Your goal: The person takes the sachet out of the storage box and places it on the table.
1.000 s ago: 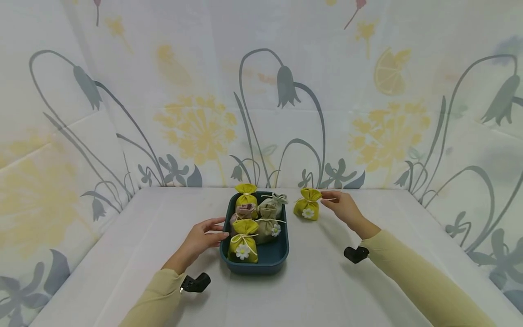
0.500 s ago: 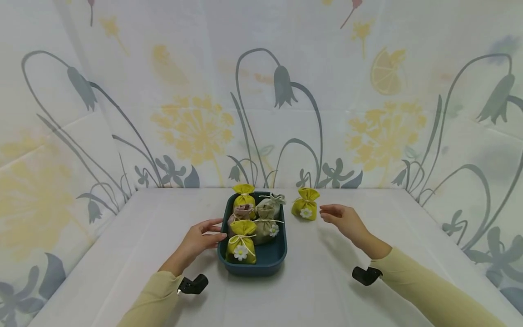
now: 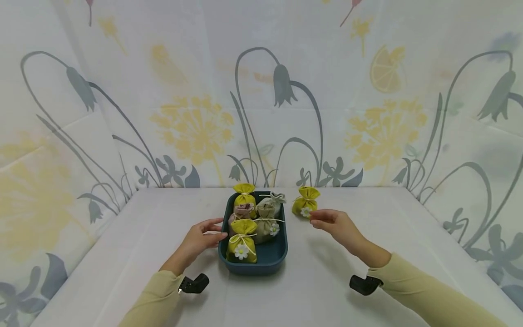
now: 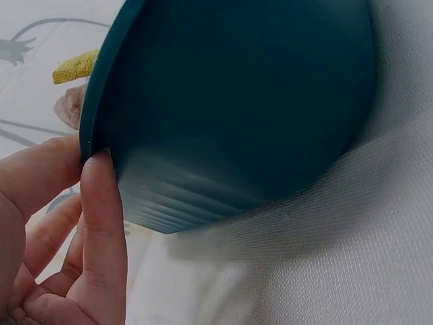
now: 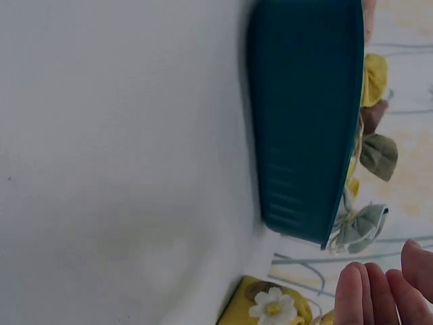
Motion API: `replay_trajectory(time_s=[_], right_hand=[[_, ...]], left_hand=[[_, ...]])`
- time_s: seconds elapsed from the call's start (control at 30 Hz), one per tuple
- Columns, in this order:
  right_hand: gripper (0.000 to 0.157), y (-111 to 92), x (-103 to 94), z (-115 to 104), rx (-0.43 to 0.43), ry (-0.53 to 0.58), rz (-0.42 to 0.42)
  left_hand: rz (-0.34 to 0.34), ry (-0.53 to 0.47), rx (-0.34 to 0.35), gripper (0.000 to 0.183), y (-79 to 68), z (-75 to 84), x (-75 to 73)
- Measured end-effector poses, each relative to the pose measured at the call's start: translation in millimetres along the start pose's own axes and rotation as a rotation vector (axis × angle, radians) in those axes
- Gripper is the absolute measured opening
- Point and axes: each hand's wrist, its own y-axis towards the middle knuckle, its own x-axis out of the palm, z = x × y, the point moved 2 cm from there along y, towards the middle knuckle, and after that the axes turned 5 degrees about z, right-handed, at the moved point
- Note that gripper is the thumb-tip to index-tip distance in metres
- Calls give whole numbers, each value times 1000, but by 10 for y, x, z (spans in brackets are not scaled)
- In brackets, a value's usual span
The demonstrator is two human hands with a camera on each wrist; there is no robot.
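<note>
My left hand holds the left rim of a dark teal tub. In the left wrist view, thumb and forefinger pinch the tub's edge. Inside the tub stand small drawstring pouches: a yellow pouch with a white flower at the front, a mauve pouch, a taupe pouch, a pale grey pouch and another yellow pouch at the back. One more yellow pouch stands on the table, right of the tub. My right hand hovers in front of it, fingers loosely bent and holding nothing.
A white cloth covers the table, and a flower-printed curtain rises along its back and sides. Black wrist cameras are strapped to both arms; the right camera hangs low over the table.
My right hand has drawn away from the yellow pouch on the table, then shifted left in front of it. The pouch has stayed standing. My left hand keeps its place at the tub.
</note>
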Motion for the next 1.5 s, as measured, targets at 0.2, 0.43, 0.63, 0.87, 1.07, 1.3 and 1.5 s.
replay_trajectory(time_s=[0.2,0.43,0.63,0.87,1.07,1.3,1.5], right_hand=[[40,-6,101,-122,-29,38,-23],[38,70,297,-247,-47,79,-73],[40,169,429,-330,-51,63,-90],[40,286,539,-425,-39,89,-118],[39,386,598,-460,-37,94,-123],[37,511,656,-460,-26,47,-69],[41,551,716,-469,-7,14,-111]], left_hand=[[3,2,5,57,-1,21,4],[10,15,-4,57,-3,24,-16],[11,23,-3,56,-3,36,-22],[12,24,-3,58,-15,44,-22],[9,25,1,58,-23,42,-17],[0,14,-1,58,-25,42,-4],[-2,10,-3,58,-32,38,1]])
